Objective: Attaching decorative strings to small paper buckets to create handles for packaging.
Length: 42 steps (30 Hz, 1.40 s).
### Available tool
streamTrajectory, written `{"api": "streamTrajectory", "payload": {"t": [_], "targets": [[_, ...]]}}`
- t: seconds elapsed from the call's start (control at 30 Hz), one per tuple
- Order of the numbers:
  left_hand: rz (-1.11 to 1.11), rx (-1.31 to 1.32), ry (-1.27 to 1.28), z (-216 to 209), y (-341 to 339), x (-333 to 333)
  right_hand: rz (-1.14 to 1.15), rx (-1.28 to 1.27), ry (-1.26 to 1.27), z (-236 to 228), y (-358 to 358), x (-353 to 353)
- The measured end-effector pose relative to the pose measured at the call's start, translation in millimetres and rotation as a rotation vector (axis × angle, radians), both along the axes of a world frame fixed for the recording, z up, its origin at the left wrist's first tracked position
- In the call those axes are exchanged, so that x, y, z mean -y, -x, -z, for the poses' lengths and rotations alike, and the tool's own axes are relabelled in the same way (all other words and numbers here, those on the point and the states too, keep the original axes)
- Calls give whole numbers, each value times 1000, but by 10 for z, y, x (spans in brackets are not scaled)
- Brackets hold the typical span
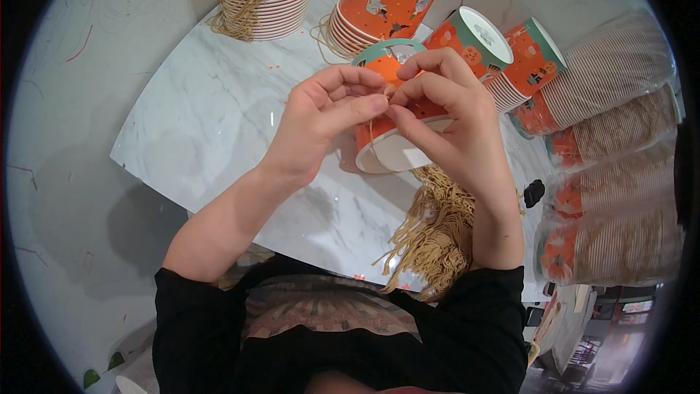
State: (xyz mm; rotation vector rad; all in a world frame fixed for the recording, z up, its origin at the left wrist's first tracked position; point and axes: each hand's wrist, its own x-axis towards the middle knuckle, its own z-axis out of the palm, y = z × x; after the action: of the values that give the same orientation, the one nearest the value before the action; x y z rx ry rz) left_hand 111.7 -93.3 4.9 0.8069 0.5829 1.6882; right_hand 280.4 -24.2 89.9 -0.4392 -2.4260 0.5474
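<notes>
Both hands meet over an orange and green paper bucket [364, 137], which lies tipped on its side on the table. My left hand [310, 113] pinches a thin tan cord [372, 133] between thumb and forefinger. The fingertips of my right hand [463, 106] close on the same cord at what looks like a small loop or knot, partly hidden by the fingers. From there the cord hangs down along the bucket's white end. A thick bundle of tan cords [430, 241] lies beside my right forearm, draping toward the table's near edge.
Nested bucket stacks stand at the back: one wrapped with cords [292, 0], others upside down, like this orange stack [386, 0]. Bagged bucket stacks [612, 131] line the right side. A small black object [534, 193] lies near them. The marbled white table [197, 109] curves at left.
</notes>
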Motion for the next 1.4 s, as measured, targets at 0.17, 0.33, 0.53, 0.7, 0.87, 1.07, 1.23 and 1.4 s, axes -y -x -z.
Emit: {"api": "streamTrajectory", "payload": {"t": [0.17,0.33,0.53,0.7,0.87,1.07,1.23,1.4], "targets": [[0,-36,15,-37,-5,13,0,-20,40,-25,7,35],[-10,-91,-24,2,27,-1,14,-38,116,-27,6,34],[-20,-126,-54,15,5,7,8,-69,194,-36,2,12],[-27,-139,-59,-19,38,14,24,-70,248,-44,-15,8],[-23,-174,-45,-18,66,21,18,-96,337,-46,-24,-14],[-92,-230,-41,-42,56,18,28,-113,338,-42,-37,-35],[-31,-150,-28,-21,83,9,-27,-82,289,-33,-13,2],[-20,-130,-16,-56,97,36,-22,-3,213,-44,-18,8]]}}
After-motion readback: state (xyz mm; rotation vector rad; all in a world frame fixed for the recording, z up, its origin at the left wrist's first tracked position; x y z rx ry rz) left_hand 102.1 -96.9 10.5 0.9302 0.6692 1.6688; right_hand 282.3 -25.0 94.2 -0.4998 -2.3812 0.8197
